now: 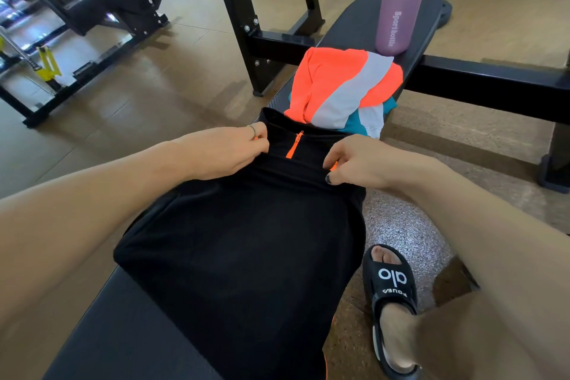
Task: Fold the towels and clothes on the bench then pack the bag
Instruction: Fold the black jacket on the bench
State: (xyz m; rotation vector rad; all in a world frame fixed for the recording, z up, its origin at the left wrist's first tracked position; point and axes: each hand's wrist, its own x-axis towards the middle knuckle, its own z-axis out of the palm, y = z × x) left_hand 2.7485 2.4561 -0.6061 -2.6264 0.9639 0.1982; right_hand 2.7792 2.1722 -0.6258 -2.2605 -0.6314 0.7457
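A black garment (pixel 246 241) with orange zippers lies lengthwise on the black gym bench (pixel 123 333). My left hand (pixel 225 151) pinches its far folded edge on the left side. My right hand (pixel 357 163) pinches the same edge on the right, by an orange zipper pull. Beyond the garment sits a folded stack: an orange and white cloth (pixel 342 86) on top of a teal and white one (pixel 370 120). No bag is in view.
A pink sports bottle (pixel 401 6) stands upright at the bench's far end. Black rack uprights (pixel 240 18) and a crossbar (pixel 481 83) frame the bench. My foot in a black slide sandal (pixel 391 296) rests on the floor to the right. Other gym machines stand at the left.
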